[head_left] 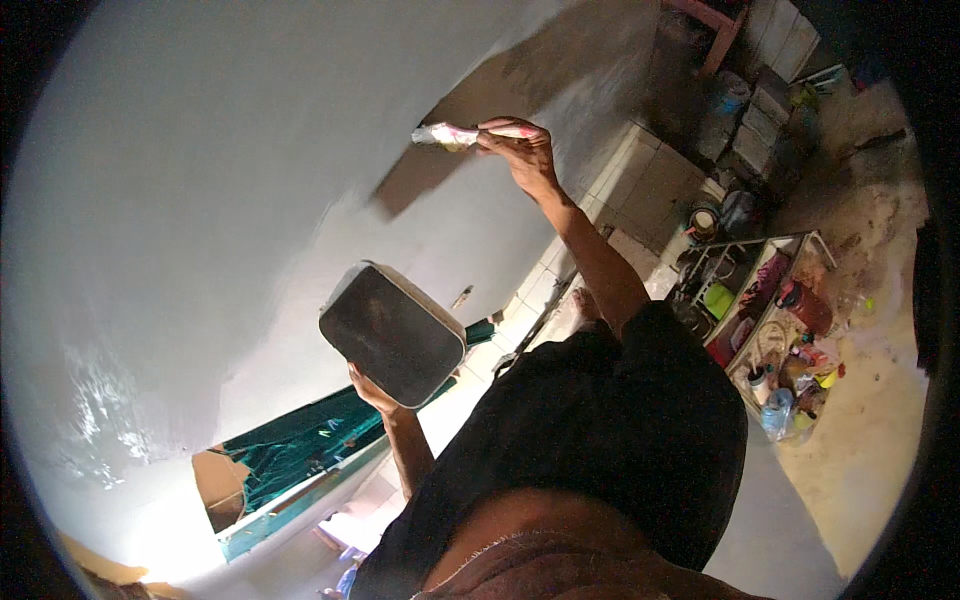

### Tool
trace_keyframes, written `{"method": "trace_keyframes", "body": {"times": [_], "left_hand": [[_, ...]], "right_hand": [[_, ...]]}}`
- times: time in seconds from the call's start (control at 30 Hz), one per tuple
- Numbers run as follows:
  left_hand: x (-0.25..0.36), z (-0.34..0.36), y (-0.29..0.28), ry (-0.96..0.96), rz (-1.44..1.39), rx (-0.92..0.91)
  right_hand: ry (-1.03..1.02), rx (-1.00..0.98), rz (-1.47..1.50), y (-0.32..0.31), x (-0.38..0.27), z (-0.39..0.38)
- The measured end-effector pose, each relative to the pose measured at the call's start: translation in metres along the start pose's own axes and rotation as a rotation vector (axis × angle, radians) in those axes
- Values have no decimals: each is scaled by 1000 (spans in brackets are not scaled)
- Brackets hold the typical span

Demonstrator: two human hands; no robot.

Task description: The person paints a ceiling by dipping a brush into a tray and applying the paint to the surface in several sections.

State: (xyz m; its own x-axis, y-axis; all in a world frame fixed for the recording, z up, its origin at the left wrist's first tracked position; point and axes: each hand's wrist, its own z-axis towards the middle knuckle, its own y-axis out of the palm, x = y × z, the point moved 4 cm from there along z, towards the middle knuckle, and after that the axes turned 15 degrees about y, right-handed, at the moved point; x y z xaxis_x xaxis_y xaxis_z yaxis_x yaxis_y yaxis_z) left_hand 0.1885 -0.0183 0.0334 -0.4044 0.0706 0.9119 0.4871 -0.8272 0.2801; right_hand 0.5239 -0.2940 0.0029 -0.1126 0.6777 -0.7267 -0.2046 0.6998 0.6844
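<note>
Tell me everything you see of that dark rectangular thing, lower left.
The dark rectangular thing has rounded corners, a blackish, smudged face and a pale rim, thicker along its upper right. It looks rigid, perhaps plastic; whether the face is hollow or flat is unclear. The left hand has its grip at the lower edge, holding it slanted before the grey wall.

A slim, pale brush [462,136] with pink marks is held with its whitish head toward the grey wall [200,200]; contact is unclear. A rounded rectangular container [392,335], dark-faced and pale-sided, sits tilted before that wall.
</note>
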Motion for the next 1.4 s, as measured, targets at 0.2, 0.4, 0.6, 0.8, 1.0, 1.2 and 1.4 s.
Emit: {"method": "trace_keyframes", "body": {"times": [0.2,0.4,0.6,0.8,1.0,1.2,1.4], "left_hand": [[8,-5,-19,-35,-210,81],[12,-4,-40,82,-301,-64],[34,-6,-4,0,-274,6],[38,0,-19,20,-88,134],[45,-9,-16,76,-210,81],[47,-17,-43,102,-116,139],[53,-12,-22,70,-230,52]], "right_hand": [[-225,227,40,-54,-22,52],[-548,408,214,-105,-54,91],[-403,268,-385,5,-3,-8],[18,-33,-443,41,46,-40],[-247,424,-191,-69,-25,55],[-501,539,-21,-64,-29,47],[-381,48,-402,63,46,-59]]}}
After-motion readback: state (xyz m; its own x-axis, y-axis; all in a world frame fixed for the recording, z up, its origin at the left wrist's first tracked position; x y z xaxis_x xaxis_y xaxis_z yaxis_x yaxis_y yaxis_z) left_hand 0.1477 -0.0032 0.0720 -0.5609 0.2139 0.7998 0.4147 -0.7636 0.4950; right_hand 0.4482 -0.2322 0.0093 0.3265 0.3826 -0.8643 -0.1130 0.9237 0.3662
